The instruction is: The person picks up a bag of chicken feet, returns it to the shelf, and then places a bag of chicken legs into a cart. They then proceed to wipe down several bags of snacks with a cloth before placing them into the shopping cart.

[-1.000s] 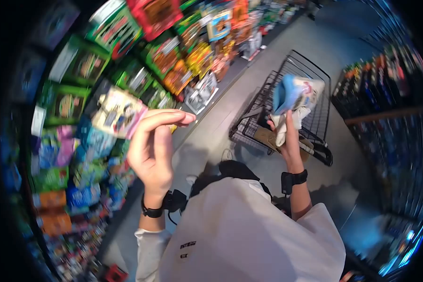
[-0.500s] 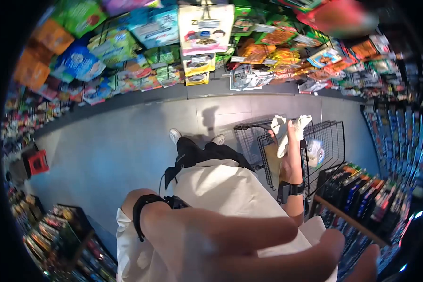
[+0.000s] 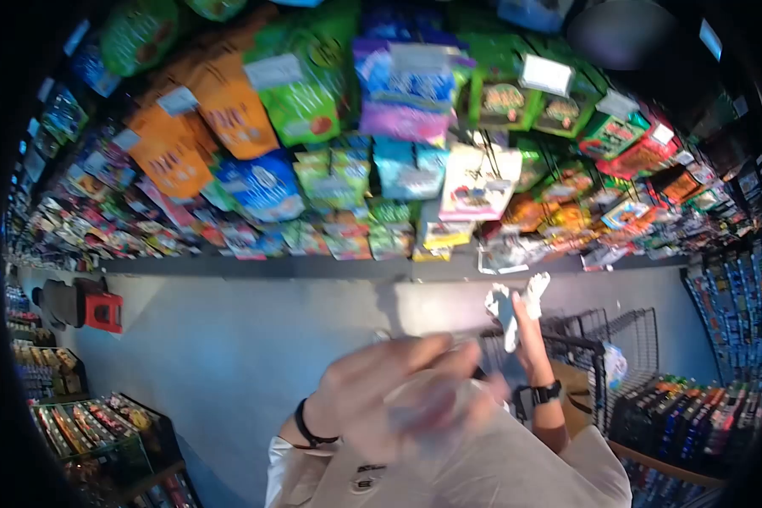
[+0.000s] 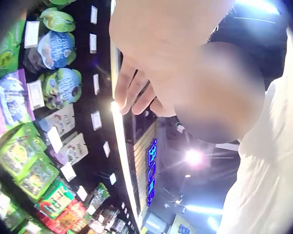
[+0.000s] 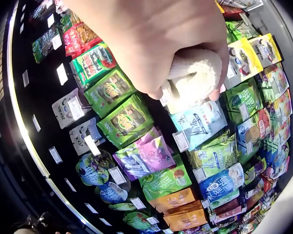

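One tall black display wall (image 5: 39,97) stretches across, hung with glossy multicoloured plastic pouches. Rightward stands a black metal wire cart (image 3: 639,334). Before the loose off-white shirt (image 3: 504,444), the bare left hand (image 3: 398,385) is blurred; the left wrist view shows loosely bent fingers, seemingly gripping nothing. The bare right hand (image 3: 525,317), near the cart, grasps a small, fluffy white cloth (image 5: 195,73).

Fuzzy matt cloth (image 5: 200,68), glossy packets (image 5: 126,121)

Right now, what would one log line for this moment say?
right hand: holds white cloth-like item; left hand: in front of shirt; cart: on right; hanging packets: ahead
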Available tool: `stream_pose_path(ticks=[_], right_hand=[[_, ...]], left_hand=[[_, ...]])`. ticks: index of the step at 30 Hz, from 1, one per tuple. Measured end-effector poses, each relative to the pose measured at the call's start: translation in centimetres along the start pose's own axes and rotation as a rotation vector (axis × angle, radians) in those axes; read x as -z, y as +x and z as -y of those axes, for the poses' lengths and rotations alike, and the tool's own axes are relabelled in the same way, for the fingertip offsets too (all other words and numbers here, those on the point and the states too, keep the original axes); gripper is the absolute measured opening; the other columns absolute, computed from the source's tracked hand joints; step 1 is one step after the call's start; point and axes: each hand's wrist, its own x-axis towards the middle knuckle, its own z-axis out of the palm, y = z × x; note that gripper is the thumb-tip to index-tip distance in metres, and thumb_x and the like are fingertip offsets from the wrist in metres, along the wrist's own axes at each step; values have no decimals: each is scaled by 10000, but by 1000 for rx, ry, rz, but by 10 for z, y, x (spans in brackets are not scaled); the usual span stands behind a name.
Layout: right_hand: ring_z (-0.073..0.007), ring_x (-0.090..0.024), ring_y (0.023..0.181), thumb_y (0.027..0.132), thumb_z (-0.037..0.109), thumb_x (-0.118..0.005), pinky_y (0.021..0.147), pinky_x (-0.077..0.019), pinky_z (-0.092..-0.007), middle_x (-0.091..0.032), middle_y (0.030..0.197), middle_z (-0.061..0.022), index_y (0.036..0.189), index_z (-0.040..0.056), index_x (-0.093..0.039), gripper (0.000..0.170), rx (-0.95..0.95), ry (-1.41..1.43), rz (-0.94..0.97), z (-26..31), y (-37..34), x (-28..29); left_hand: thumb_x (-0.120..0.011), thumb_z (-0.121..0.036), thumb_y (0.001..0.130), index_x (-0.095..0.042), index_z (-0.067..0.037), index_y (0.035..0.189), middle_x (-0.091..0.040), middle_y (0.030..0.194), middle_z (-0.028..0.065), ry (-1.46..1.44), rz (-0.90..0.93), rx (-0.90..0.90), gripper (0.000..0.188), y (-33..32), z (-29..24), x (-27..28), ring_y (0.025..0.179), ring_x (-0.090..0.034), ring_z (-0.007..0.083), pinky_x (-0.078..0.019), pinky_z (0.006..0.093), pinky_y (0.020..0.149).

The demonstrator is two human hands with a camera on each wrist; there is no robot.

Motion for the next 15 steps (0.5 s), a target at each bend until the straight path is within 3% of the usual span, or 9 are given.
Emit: stream_pose_path(ticks=[1,2,3,5,8,11,15], right_hand=[[-180,-666,998,1021,337,-632,844,-561,-330,-640,1202,-91,1297,52,-538,408,25,-13,-33,5,-3,-16],[-176,-663,1011,1015,322,-641,855,-550,-328,-646,1197,-94,1299,44,-543,409,42,-65,2,1,3,-17],[-173,-661,1023,1009,306,-650,867,-540,-326,-651,1192,-97,1300,36,-547,410,54,-119,29,-4,7,-21],[-169,-644,1052,986,201,-667,933,-505,-329,-670,1158,-85,1313,5,-551,399,93,-94,58,-9,11,-32],[-143,-610,1064,971,167,-674,943,-488,-311,-648,1155,-50,1285,10,-574,365,63,-64,149,10,2,-55],[-124,-583,1055,962,170,-682,939,-475,-297,-633,1137,-25,1278,10,-578,369,57,-76,164,17,6,-62],[-100,-540,1017,933,217,-719,912,-452,-278,-608,1108,-8,1266,25,-575,411,68,-177,230,26,26,-59]], left_hand=[[-746,30,653,-743,-138,1070,-714,1027,38,58,-88,85,449,-16,16,-10,885,-709,203,-544,278,543],[-691,65,728,-720,-112,1136,-711,1076,71,-60,-73,190,445,-24,38,-6,837,-703,234,-551,310,587],[-643,91,790,-709,-74,1138,-706,1054,95,-124,-28,313,390,-26,57,3,825,-690,268,-554,329,649],[-635,62,854,-694,-26,1125,-701,1058,120,-56,-151,398,290,-42,100,-1,850,-689,257,-541,317,689],[-611,10,936,-668,8,1135,-696,1067,117,-142,-165,883,207,-59,152,-3,904,-678,197,-528,293,734],[-595,-74,1005,-638,13,1183,-689,1066,97,-404,-368,957,202,-93,216,-24,937,-655,142,-512,268,769],[-608,-117,1020,-607,16,1227,-673,1050,73,-432,-497,991,246,-96,258,-33,892,-626,127,-497,251,786]])
